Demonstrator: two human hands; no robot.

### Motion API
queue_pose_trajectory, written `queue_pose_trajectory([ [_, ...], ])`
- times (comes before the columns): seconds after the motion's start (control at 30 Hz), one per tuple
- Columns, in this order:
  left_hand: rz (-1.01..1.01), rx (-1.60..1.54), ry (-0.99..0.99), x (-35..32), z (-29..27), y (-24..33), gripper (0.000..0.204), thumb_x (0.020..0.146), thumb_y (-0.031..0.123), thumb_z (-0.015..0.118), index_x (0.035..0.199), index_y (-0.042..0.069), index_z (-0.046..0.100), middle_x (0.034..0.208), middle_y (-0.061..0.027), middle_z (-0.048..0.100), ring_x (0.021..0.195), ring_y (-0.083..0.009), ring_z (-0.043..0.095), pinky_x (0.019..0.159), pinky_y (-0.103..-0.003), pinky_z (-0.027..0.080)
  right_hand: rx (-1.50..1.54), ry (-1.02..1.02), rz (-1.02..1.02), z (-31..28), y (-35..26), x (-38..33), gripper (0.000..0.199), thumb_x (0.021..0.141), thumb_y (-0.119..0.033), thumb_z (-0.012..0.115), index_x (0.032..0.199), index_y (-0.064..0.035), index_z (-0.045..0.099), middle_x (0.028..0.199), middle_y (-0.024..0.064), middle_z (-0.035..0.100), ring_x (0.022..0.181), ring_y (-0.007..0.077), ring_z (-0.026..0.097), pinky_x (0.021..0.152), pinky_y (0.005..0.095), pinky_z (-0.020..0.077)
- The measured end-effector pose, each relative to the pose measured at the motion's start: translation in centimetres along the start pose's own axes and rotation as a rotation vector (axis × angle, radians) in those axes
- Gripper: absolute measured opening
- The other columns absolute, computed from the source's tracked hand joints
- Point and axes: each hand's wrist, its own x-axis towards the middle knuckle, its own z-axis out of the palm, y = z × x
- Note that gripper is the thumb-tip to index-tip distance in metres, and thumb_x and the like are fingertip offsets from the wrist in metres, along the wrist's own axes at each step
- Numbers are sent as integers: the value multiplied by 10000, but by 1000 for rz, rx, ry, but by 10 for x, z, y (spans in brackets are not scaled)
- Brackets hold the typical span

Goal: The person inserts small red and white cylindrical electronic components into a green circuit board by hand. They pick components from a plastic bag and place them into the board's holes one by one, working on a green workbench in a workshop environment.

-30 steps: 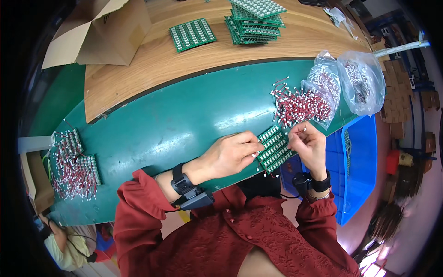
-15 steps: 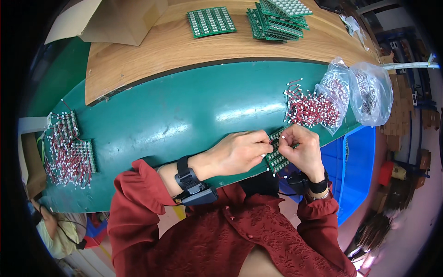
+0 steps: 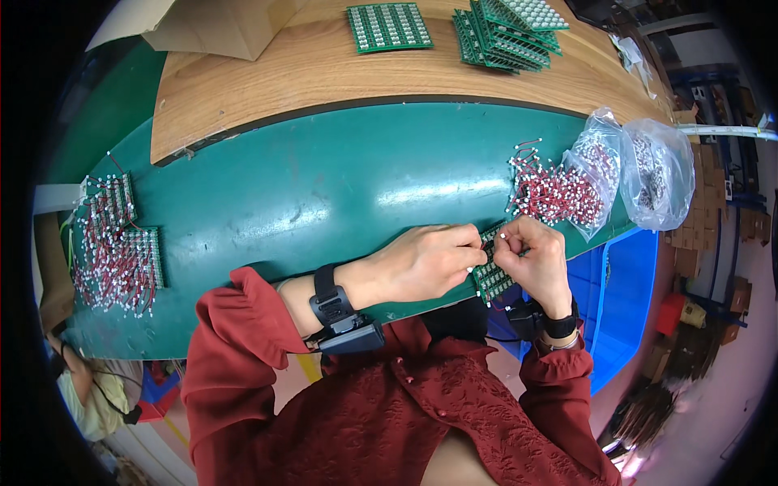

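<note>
A green circuit board (image 3: pixel 493 282) with rows of small parts lies at the front edge of the bench, under and between my hands. My left hand (image 3: pixel 433 261) has its fingers drawn together over the board's left side; a small white bit shows at the fingertips, but what they hold is mostly hidden. With thumb and forefinger pinched, my right hand (image 3: pixel 535 257) is over the board's right side, a tiny white plug of a connector cable showing at the tips. Just beyond lies a heap of short red connector cables (image 3: pixel 551 194) with white plugs, spilling from a clear plastic bag (image 3: pixel 598 154).
Another clear bag (image 3: pixel 658 174) of parts sits at the right. Boards covered in red cables (image 3: pixel 117 251) lie at the far left. A wooden shelf (image 3: pixel 308 61) holds a single board (image 3: pixel 391 27), stacked boards (image 3: pixel 506 36) and a cardboard box (image 3: pixel 219 28). A blue bin (image 3: pixel 624 300) stands below right.
The whole view has shifted slightly. Both hands stay over the board, with only small finger movements; the right fingertips remain pinched.
</note>
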Motion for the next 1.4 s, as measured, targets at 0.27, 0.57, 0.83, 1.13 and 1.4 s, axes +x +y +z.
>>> queue_pose_trajectory([
  [0.27, 19, 23, -10, -2, 0, -2, 276, 708, 0, 657, 981, 36, 635, 961, -87, 576, 842, -268, 611, 720, -350, 529, -17, -31, 46, 0, -5, 2, 75, 678, 7, 654, 696, -14, 584, 559, 50, 506, 474, 136, 482, 461, 283, 401],
  [0.57, 28, 81, -18, 0, 0, -2, 232, 692, 6, 664, 921, 38, 645, 934, -86, 574, 820, -265, 602, 718, -355, 518, -439, -164, -159, 3, -21, -2, 89, 742, -15, 586, 794, -35, 517, 712, 115, 526, 617, 280, 600, 534, 396, 481],
  [0.83, 22, 132, -21, 6, -2, 6, 204, 695, -1, 670, 895, 42, 666, 901, -80, 592, 788, -254, 611, 687, -339, 518, -469, -196, -226, 4, -27, 2, 134, 692, -28, 607, 805, -6, 538, 738, 110, 534, 651, 278, 613, 526, 379, 487],
  [1.13, -17, 156, -85, 7, -6, 9, 224, 710, -15, 667, 927, 37, 664, 938, -85, 611, 805, -255, 634, 697, -335, 536, -76, 70, -68, 3, -12, -17, 131, 833, -170, 620, 818, -48, 664, 744, 76, 589, 601, 272, 593, 531, 378, 473],
  [1.4, 18, 163, -58, 6, -4, 7, 223, 714, -30, 666, 928, 33, 664, 937, -96, 619, 790, -248, 640, 684, -323, 538, -4, 205, -89, -1, -19, -26, 198, 820, -174, 632, 969, -50, 670, 747, 70, 607, 702, 252, 602, 606, 358, 489],
])
